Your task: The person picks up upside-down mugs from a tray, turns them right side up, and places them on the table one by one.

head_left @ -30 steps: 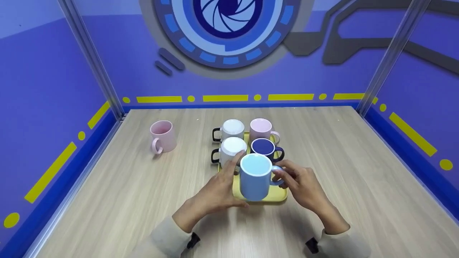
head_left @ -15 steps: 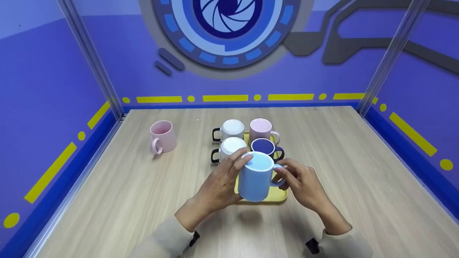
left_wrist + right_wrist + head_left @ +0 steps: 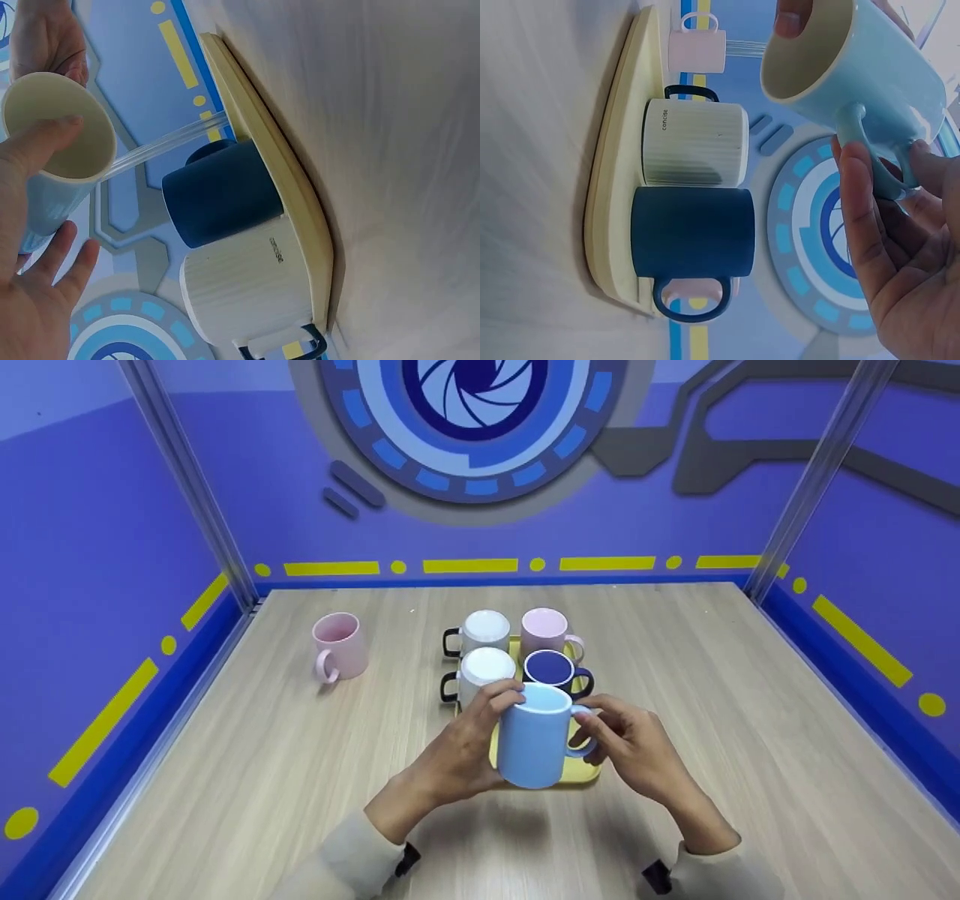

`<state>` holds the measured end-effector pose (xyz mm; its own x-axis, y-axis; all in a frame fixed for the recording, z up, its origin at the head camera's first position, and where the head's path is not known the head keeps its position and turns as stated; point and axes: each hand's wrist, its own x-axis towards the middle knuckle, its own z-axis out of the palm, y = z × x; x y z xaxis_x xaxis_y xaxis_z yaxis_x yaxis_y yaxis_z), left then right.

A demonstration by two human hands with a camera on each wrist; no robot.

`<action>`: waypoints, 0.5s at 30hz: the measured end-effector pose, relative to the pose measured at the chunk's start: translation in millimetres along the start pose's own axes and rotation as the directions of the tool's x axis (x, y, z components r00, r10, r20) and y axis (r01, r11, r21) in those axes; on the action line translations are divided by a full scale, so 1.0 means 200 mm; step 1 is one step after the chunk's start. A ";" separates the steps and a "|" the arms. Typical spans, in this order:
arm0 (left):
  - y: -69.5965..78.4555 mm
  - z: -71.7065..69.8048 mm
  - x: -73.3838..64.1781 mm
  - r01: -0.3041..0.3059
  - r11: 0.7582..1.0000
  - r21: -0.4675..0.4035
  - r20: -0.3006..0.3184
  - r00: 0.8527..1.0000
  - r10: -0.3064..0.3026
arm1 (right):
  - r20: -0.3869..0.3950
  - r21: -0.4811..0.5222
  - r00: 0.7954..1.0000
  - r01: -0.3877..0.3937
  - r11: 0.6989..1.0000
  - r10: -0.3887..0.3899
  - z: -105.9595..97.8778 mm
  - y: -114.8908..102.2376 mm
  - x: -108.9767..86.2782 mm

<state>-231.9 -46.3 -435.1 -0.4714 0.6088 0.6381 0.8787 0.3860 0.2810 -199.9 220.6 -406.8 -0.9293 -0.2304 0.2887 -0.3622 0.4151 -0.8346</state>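
The left hand [image 3: 461, 756] is gripping the body of a light blue mug [image 3: 532, 750], the right hand [image 3: 636, 750] pinching its handle, likely for steadiness; the mug is hanging raised by a yellow tray's near end [image 3: 583, 772]; four other mugs [image 3: 486, 666] are standing there, handles facing outward, seemingly for closer packing.

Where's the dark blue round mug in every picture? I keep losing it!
Head: near the middle, the dark blue round mug peeks out behind the glossy light blue round mug.
Left wrist: around the middle, turned sideways in the picture, just above a white ribbed round mug.
Right wrist: left of centre, just below that white mug in the picture.
Shared landmark: the yellow rectangular tray it stands on.
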 end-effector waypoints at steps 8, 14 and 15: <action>0.00 0.00 0.00 0.029 0.996 -0.078 -0.018 0.999 -0.030 | -0.103 -0.088 0.975 0.187 0.978 -0.196 -0.04 0.01 -0.03; 0.00 0.00 -0.01 0.074 0.986 -0.150 -0.018 0.997 -0.078 | -0.075 -0.157 0.899 0.416 0.896 -0.431 -0.06 0.02 -0.06; 0.00 0.00 -0.01 0.087 0.983 -0.161 -0.017 0.996 -0.091 | -0.055 -0.170 0.891 0.437 0.883 -0.451 -0.06 0.02 -0.06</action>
<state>-231.4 -46.5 -436.6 -0.5483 0.5592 0.6218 0.8347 0.3208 0.4476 -191.4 235.3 -408.1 -0.6683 -0.3437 0.6597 -0.7383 0.4156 -0.5313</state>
